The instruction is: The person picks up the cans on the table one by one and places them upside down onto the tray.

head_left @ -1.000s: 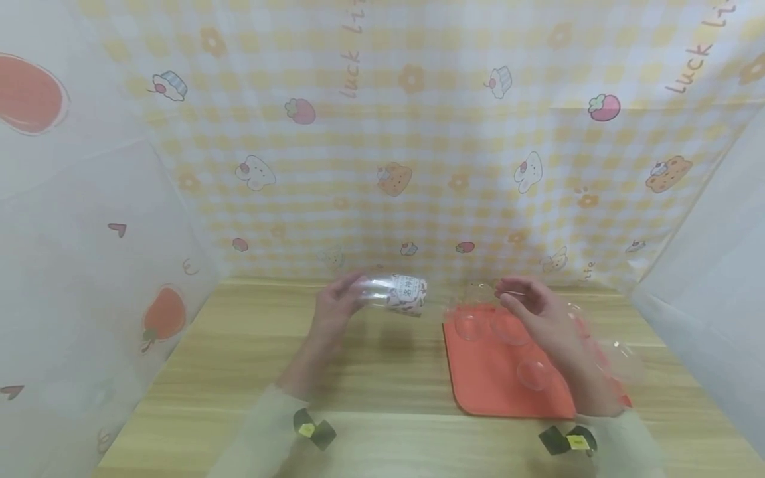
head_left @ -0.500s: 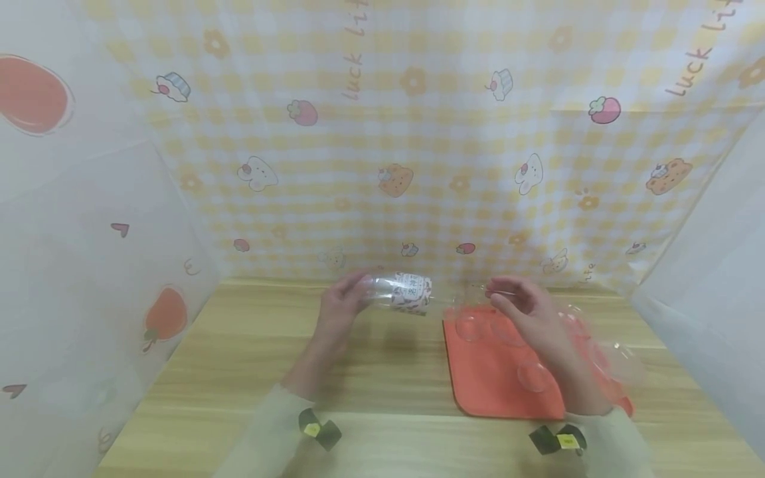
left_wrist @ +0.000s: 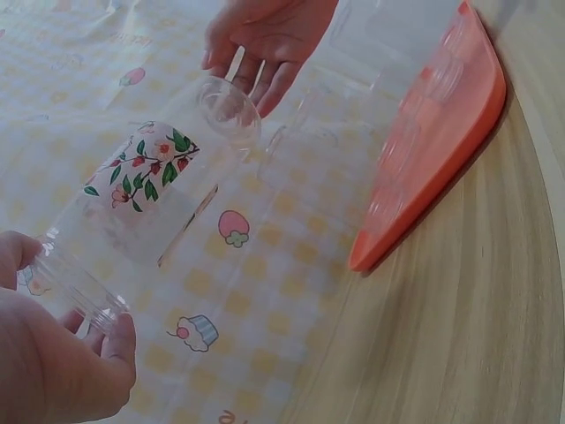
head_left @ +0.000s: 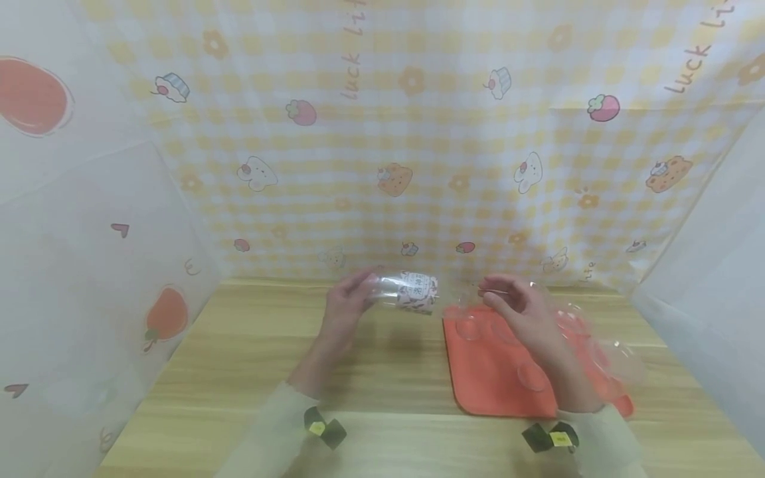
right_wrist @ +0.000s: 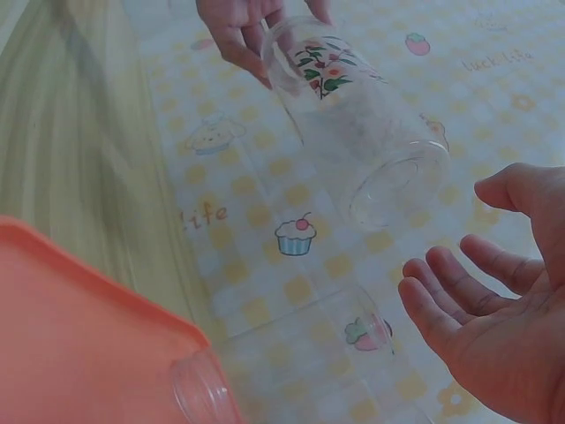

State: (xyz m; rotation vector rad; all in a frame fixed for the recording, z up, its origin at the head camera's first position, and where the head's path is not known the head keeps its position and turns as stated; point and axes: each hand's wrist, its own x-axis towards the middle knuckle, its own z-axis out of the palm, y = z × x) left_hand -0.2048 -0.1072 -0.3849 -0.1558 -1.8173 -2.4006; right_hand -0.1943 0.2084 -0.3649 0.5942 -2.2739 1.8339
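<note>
A clear jar (head_left: 416, 293), with a floral label, is tipped on its side above the table. My left hand (head_left: 348, 302) grips it around the threaded mouth; in the left wrist view, thumb and fingers of the left hand (left_wrist: 71, 353) wrap that end. The jar's round base points toward my right hand (head_left: 520, 309). In the right wrist view the right hand (right_wrist: 499, 318) has loosely bent fingers and holds nothing, with a gap between it and the base of the jar (right_wrist: 371, 141).
A coral-red tray (head_left: 496, 392) lies on the wooden table (head_left: 382, 378), right of centre. Several clear jars stand mouth down on it, one of them a plain jar (right_wrist: 300, 344) beside the right hand. A checked cloth (head_left: 382, 133) hangs behind the table.
My left hand has carried the jar slightly to the right. The right hand has moved left, and the gap between it and the jar's base has narrowed.
</note>
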